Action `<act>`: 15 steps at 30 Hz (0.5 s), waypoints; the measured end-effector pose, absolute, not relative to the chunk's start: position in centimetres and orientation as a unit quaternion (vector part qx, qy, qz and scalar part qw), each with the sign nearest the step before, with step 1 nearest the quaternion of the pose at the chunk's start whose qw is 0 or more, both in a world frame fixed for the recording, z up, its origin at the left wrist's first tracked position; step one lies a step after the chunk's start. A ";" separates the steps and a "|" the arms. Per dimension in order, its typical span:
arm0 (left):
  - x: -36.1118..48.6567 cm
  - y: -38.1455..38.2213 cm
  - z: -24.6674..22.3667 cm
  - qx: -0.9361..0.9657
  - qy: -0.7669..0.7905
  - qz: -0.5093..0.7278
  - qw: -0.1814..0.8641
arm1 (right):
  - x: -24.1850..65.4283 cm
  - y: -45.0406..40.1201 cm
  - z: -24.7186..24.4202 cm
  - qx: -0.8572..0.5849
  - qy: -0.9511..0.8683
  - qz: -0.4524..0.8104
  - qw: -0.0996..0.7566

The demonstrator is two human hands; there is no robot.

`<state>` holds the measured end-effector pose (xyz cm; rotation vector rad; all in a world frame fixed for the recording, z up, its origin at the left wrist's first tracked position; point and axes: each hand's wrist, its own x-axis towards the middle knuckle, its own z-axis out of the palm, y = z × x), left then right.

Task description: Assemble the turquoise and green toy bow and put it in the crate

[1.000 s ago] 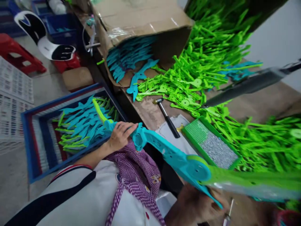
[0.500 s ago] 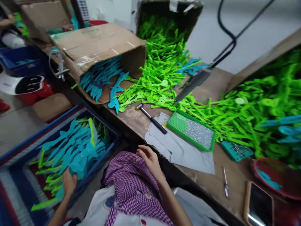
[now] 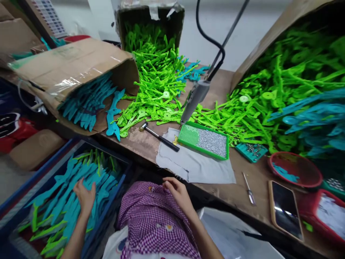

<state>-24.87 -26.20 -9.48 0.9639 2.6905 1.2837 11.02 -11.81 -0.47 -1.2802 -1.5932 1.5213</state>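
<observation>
My left hand (image 3: 85, 197) is over the blue crate (image 3: 124, 179) on the left, its thumb and fingers spread and nothing held in them. Beneath it lie long blue plastic pieces (image 3: 63, 190) mixed with bright green ones (image 3: 50, 230); whether the fingertips touch them I cannot tell. My right hand (image 3: 179, 194) hovers by the checked purple apron (image 3: 151, 212) at my lap, with loosely bent fingers and nothing visible in it. Nearest to it on the bench are a grey cloth (image 3: 194, 169) and a small hammer (image 3: 161, 139).
A green tray (image 3: 203, 140) of small metal pins stands on the cloth under a hanging power screwdriver (image 3: 195, 100). Cardboard boxes (image 3: 78, 64) spill green and blue pieces. Rightward lie a screwdriver (image 3: 248, 189), a phone (image 3: 286, 208) and a red bowl (image 3: 295, 169).
The view has swung to the right. My left hand has shifted up over the pieces in the crate, and its fingers now show spread. My right hand stays near my lap.
</observation>
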 end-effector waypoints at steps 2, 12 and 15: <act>-24.7 -20.7 -6.1 0.355 0.836 0.418 -0.011 | 11.1 -11.8 0.6 -0.486 -0.576 0.579 0.311; -23.7 -3.7 0.9 0.483 0.781 0.395 -0.040 | 15.3 -12.4 0.7 -0.535 -0.605 0.426 0.408; -20.6 -4.5 -1.5 0.498 0.739 0.449 -0.068 | 17.8 -13.7 0.2 -0.629 -0.513 0.349 0.469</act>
